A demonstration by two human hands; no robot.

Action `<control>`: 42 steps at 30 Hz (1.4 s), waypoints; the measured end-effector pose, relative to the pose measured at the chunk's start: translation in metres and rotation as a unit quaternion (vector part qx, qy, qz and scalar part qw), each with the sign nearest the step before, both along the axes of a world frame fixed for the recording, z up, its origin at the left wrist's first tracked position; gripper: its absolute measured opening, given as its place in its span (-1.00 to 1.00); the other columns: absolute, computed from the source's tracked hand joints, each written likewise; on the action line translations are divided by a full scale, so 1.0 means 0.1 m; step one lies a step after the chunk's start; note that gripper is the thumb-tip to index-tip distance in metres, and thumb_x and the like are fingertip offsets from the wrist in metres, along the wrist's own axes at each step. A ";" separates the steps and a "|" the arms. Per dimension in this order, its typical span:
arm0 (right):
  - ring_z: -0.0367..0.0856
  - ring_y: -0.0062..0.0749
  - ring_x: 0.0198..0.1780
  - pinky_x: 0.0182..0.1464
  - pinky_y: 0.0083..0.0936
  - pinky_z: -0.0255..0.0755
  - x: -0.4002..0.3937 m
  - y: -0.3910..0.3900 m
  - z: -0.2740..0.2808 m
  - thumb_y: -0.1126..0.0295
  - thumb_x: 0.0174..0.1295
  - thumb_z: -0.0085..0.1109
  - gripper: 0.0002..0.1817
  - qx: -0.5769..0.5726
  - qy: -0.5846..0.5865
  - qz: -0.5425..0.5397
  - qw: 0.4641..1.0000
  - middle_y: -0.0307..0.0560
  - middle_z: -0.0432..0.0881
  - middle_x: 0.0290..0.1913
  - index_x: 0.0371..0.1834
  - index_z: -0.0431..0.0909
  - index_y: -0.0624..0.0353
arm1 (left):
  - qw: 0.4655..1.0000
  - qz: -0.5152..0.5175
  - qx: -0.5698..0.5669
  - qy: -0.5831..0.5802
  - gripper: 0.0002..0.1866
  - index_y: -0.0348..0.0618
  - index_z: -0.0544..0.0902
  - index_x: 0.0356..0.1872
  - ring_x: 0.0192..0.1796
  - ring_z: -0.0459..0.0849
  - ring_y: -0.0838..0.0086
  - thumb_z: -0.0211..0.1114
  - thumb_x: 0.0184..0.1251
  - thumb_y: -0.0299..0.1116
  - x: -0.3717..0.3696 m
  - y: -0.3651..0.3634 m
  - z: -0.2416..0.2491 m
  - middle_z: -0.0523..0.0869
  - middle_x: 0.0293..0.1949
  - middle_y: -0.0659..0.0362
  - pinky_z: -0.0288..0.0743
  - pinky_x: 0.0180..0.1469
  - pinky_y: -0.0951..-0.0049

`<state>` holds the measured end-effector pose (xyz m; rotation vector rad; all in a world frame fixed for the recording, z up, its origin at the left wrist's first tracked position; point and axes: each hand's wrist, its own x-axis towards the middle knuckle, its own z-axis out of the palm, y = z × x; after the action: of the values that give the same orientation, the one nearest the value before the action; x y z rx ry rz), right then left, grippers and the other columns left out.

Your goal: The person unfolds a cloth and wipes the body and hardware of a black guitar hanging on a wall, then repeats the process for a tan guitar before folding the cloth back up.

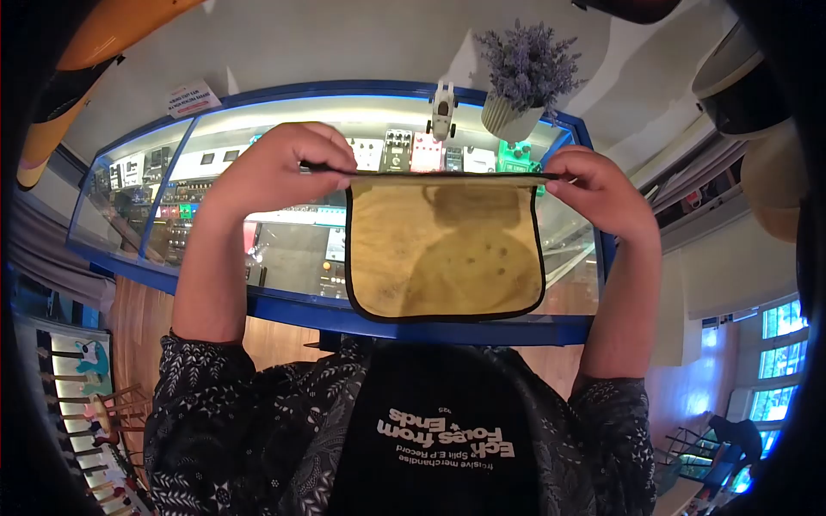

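Observation:
A tan-yellow cloth [443,258] with black edging hangs spread out above a glass display case. My left hand [288,168] pinches its upper left corner, thumb against curled fingers. At the opposite upper corner, my right hand [602,185] grips the cloth the same way. Between the two hands the top edge is pulled straight and looks folded over. Dark shadows and several small dark spots show on the cloth's face. Part of the case and its contents is hidden behind it.
The blue-framed glass case [292,308] holds several effects pedals [397,150]. On its far side stand a white toy car [443,112], a potted lavender plant [514,116] and a small sign [194,99]. Guitars [90,357] line the lower left.

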<state>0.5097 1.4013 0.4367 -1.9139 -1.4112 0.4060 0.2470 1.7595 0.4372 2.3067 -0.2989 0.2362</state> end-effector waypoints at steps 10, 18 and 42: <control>0.71 -0.04 -0.05 -0.07 -0.22 0.57 -0.56 -0.15 0.21 0.64 -0.05 0.34 -0.79 -0.098 -0.109 0.071 0.987 -0.08 0.69 -0.15 -0.30 0.70 0.22 | 0.959 -0.224 0.060 0.163 -0.87 -0.31 0.80 -0.20 -0.14 0.81 0.09 0.50 0.32 -0.47 -0.24 -0.42 0.12 0.82 -0.17 0.01 0.65 -0.12 0.24; 0.71 0.04 -0.10 -0.10 -0.17 0.59 -0.77 -0.28 0.20 0.65 -0.06 0.27 -0.73 -0.060 -0.199 0.059 0.976 -0.01 0.67 -0.16 -0.24 0.72 0.20 | 0.935 -0.293 0.043 0.197 -0.80 -0.31 0.82 -0.15 -0.03 0.82 0.10 0.52 0.35 -0.37 -0.24 -0.49 0.04 0.81 -0.05 -0.06 0.65 -0.03 0.23; 0.28 0.25 0.59 0.61 0.00 0.17 -0.64 0.67 -0.68 -0.05 0.43 0.31 -0.25 -0.033 -0.222 0.092 0.970 0.25 0.43 0.47 0.54 0.43 0.16 | 0.960 -0.003 0.280 -0.021 -0.07 -0.44 0.33 0.55 0.73 0.06 -0.14 0.26 0.51 0.22 0.19 -0.77 -0.73 0.20 0.66 -0.28 -0.08 0.69 -0.29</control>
<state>0.4458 1.4678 0.3691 -2.0163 -1.8929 0.1099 0.2656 1.6824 0.3640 2.8624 -0.4381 0.2157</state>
